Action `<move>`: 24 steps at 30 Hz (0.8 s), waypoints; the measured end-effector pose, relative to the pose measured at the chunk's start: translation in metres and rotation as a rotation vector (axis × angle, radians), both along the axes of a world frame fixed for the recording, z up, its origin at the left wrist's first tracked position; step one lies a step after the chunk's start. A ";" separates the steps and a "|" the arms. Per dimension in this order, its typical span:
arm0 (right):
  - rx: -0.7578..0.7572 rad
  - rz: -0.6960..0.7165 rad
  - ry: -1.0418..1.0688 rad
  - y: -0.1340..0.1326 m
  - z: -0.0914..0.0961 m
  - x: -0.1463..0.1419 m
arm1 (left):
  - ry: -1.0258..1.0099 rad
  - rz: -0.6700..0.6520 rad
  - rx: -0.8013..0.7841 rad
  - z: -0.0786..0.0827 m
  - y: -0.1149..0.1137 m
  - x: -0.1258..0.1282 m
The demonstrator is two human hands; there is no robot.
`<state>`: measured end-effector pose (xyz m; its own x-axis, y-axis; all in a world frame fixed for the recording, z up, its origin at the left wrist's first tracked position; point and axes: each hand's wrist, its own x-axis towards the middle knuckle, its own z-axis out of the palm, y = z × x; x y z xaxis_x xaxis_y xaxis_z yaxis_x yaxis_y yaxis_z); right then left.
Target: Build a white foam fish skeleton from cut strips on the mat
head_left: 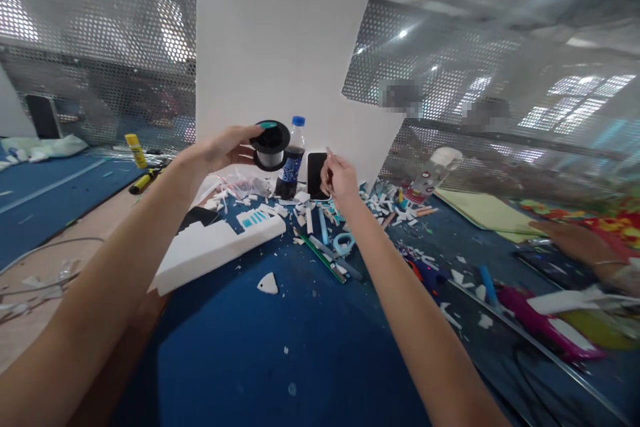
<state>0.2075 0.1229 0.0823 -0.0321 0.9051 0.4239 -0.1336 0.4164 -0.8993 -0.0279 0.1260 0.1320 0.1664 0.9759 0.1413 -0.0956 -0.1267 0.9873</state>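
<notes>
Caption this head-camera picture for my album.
Left hand holds a black spool; right hand pinches beside it, above a scrap-strewn blue table.

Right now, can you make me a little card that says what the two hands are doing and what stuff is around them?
Left: the left hand holds up a black spool wound with clear thread.
Right: the right hand is beside the spool with its fingertips pinched; anything between them is too thin to see.
Behind: soda bottle with blue cap, dark phone, white foam board standing up.
Below: foam block, light blue scissors and white scraps on the blue table.
</notes>
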 end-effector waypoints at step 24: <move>0.037 0.344 -0.326 -0.017 -0.028 -0.044 | -0.458 -0.269 0.039 -0.016 -0.012 0.046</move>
